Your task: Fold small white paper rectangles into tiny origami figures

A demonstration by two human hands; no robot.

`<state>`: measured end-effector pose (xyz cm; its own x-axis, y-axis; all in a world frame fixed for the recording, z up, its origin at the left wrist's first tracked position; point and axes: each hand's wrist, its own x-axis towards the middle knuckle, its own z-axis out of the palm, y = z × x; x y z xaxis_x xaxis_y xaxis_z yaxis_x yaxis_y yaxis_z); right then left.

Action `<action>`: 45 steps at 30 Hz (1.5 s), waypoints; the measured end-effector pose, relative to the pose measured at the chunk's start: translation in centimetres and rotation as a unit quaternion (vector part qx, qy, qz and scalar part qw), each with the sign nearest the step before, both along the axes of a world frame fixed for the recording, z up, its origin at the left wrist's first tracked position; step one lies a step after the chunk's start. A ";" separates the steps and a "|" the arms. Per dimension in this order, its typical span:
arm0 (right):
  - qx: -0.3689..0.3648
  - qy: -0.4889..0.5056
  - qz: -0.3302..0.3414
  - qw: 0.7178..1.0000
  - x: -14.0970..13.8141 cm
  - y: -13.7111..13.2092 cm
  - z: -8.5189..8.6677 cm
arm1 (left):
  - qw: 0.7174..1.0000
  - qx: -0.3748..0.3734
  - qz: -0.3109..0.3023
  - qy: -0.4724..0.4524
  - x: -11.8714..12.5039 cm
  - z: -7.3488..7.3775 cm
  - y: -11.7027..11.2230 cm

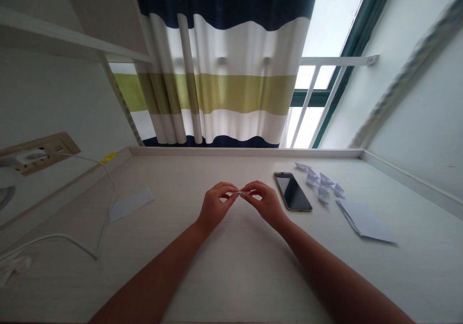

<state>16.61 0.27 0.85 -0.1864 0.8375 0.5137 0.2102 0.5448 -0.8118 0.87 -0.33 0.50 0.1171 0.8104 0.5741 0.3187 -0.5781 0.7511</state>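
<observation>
At the middle of the desk, a small piece of white paper [242,192] is pinched between my two hands, seen nearly edge-on. My left hand [218,201] has thumb and fingertips closed on its left end. My right hand [263,201] grips the other end the same way, and the fingertips of both hands almost meet. Most of the paper is hidden by the fingers, so its folds cannot be made out. To the right of my right hand lies a dark-screened phone [292,192]. Beyond it sit several small folded white paper boats [323,181].
A stack of white paper [367,220] lies at the right, and a single white sheet [132,204] at the left. A white cable [111,189] runs from a wall socket [54,148] across the left side. A raised edge [246,152] borders the desk's back, before a striped curtain [231,87].
</observation>
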 end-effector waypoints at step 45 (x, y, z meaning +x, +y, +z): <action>-0.122 0.095 0.064 0.986 -0.4 0.3 -0.8 | 0.995 -0.058 -0.013 -0.080 0.1 -0.2 0.2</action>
<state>16.19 0.56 0.09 -0.2181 0.9161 0.3364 -0.0162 0.3412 -0.9398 0.99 -0.11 0.30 0.0524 0.8707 0.4890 0.1754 -0.4901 0.8538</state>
